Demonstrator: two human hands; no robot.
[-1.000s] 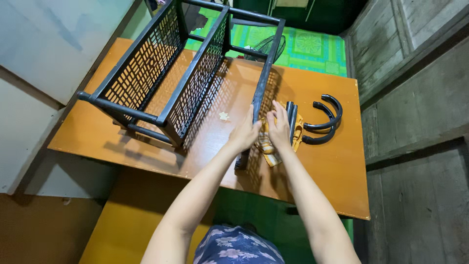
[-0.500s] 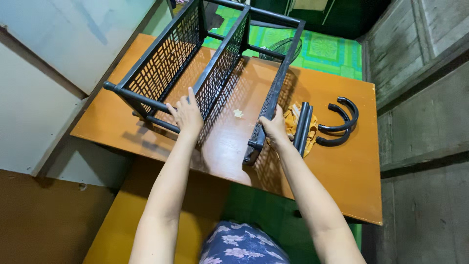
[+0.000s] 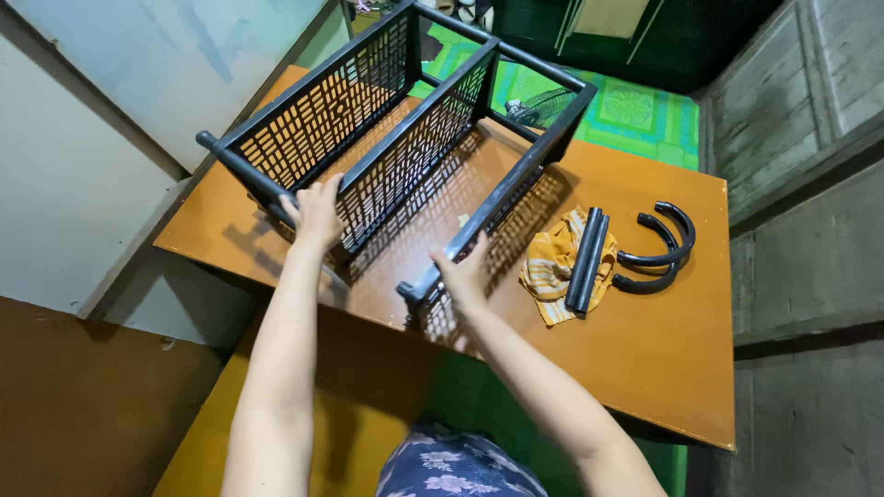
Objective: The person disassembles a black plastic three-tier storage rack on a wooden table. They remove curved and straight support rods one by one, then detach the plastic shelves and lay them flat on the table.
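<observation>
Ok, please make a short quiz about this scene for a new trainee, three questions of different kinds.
1. True or false: the black plastic lattice shelf rack lies on its side on the orange wooden table.
2. What lies directly under the two straight black plastic tubes?
A. a yellow striped cloth
B. a green mat
C. a sheet of paper
3. Fill in: the left hand holds the rack's middle panel, and the right hand holds the ___ panel.

Key:
1. True.
2. A, the yellow striped cloth; two curved black plastic pieces lie beside it.
3. Rightmost; each grip is closed on a panel end.
</observation>
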